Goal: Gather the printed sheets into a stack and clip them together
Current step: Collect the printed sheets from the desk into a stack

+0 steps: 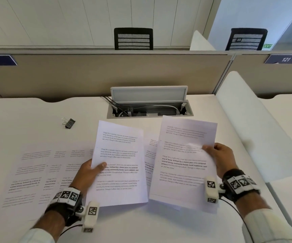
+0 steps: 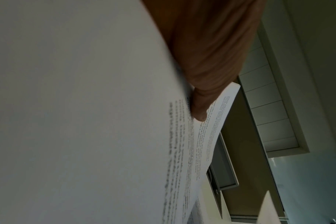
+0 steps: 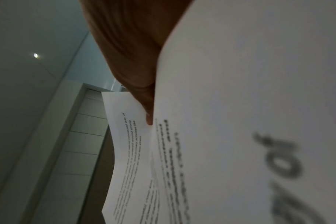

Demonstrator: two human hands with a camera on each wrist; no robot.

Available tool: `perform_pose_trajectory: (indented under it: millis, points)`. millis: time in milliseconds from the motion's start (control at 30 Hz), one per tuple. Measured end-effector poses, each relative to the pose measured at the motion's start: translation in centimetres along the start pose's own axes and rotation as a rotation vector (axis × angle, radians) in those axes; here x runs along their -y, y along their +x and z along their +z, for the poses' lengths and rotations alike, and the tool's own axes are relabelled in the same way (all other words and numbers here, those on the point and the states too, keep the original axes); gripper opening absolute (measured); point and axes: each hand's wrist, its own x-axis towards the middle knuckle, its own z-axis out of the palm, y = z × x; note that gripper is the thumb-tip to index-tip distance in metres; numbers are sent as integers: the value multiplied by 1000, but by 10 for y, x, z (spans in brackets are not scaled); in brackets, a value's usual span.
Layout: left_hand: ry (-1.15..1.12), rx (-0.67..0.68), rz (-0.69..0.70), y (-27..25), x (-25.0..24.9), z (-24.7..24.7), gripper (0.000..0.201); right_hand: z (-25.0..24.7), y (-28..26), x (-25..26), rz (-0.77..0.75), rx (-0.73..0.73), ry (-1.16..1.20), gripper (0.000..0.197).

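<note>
Nearest us, the left hand (image 1: 87,174) pinches one sheet (image 1: 119,163) while the right hand (image 1: 220,158) grips another (image 1: 182,163), both lifted for merging. More sheets (image 1: 36,172) lie on the desk (image 1: 28,116); farther left, the clip (image 1: 70,123) waits.

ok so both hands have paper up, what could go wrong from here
1. The left hand and right hand each pinch a sheet by one edge only; the right sheet already bows, so either could slip or crease when they are brought together.
2. More sheets lie spread on the desk to the left and could be left out.
3. The binder clip sits apart at the far left, and both hands are occupied.
</note>
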Motion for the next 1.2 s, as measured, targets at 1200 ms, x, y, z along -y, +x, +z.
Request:
perform_pose_trajectory:
  millis: [1200]
  points:
    - [53,-62,279,-26,-43,43,30,144,-95,34,-313,436,74,43]
